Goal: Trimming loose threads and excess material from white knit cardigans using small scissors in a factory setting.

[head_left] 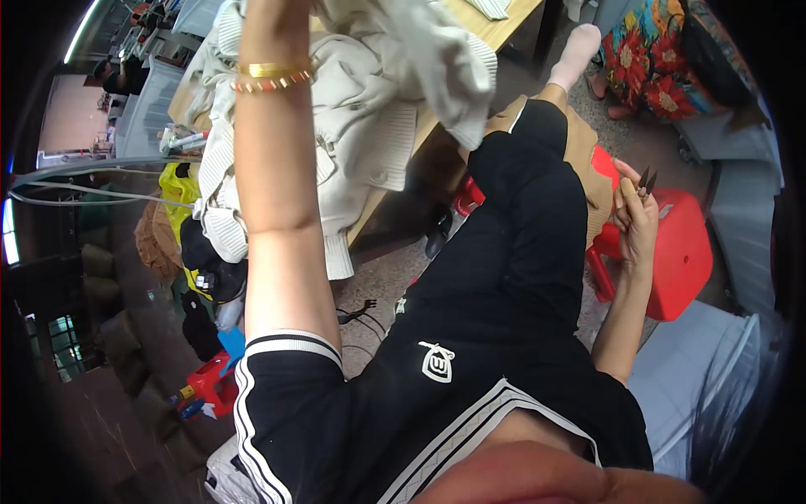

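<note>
Along the left edge, one grey cable loop [84, 181] curved past a yellow bag [178, 197]; lower down sat one red plastic tool [206, 382]. Left arm was raised, two bracelets [270, 77] on the wrist, one gold, one beaded. Left hand [277, 8] ran out of frame at the top, reaching into the cream ribbed-knit cardigan [361, 109] heaped on the pale wooden table [495, 29]; whether its fingers were closed on the cloth could not be told. Centre: black shorts with white side stripes. Right hand [634, 214] hung beside the thigh, fingers closed around one pair of small metal thread snips [646, 181], two dark points upward. One red plastic stool [676, 252] stood behind it.
</note>
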